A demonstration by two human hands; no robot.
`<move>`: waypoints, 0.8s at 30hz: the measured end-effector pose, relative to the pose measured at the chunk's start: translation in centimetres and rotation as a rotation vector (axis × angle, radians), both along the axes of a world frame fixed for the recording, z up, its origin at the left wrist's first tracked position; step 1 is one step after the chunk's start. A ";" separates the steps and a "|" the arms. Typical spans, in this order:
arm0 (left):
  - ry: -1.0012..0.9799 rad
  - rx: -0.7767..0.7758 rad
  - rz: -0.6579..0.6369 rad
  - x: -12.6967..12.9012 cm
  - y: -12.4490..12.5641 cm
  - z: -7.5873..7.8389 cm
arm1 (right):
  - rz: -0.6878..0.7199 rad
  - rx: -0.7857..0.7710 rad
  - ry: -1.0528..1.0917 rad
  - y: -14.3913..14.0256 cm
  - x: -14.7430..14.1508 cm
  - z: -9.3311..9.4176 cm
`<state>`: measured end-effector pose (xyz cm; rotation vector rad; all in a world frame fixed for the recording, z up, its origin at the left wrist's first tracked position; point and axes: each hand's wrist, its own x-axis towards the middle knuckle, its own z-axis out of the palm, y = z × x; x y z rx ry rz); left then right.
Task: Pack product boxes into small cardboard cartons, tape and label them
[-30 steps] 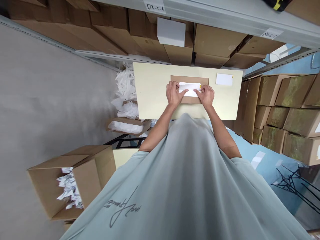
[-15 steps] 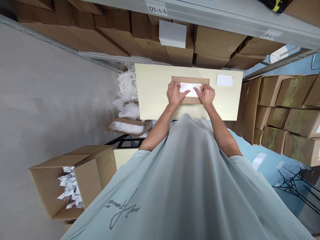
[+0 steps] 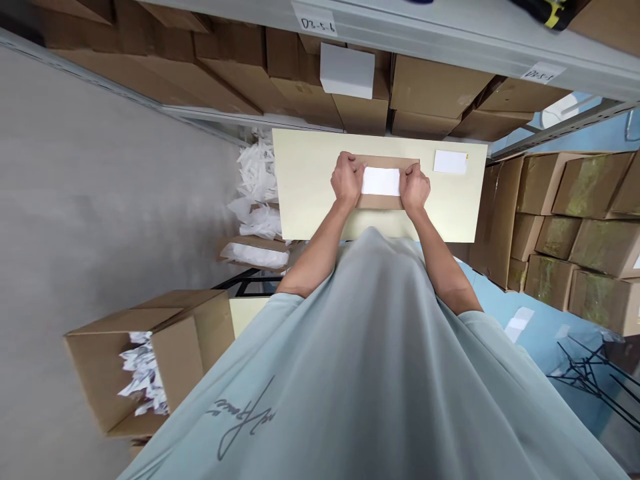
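Observation:
A flat brown cardboard piece [image 3: 380, 201] lies on a pale yellow table [image 3: 310, 193]. On it rests a white rectangular label [image 3: 381, 181]. My left hand [image 3: 347, 180] grips the left end of the cardboard beside the label. My right hand [image 3: 415, 187] grips the right end, fingers curled over the edge. A second white label [image 3: 450, 161] with a yellow tab lies on the table to the right, apart from both hands.
Shelves behind the table hold brown cartons [image 3: 435, 83] and a white box [image 3: 347, 70]. More cartons [image 3: 575, 220] stack at the right. An open carton with white scraps [image 3: 150, 360] stands at lower left; white plastic scraps [image 3: 255, 180] pile left of the table.
Both hands moved outward from pressing on the white label to the ends of the cardboard. The label now lies flat and uncovered.

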<state>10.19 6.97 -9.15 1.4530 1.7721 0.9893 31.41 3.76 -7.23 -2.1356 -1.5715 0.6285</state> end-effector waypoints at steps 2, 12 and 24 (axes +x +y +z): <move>0.032 0.042 -0.163 0.8 -1.6 1.1 | 0.100 0.052 0.014 -0.6 -0.9 0.4; 0.238 -0.044 -0.666 0.6 -4.8 1.7 | 0.127 0.009 0.030 0.2 -1.5 0.6; 0.410 -0.139 -0.773 -1.0 -4.4 3.8 | 0.551 -0.117 -0.123 -4.0 -1.3 2.3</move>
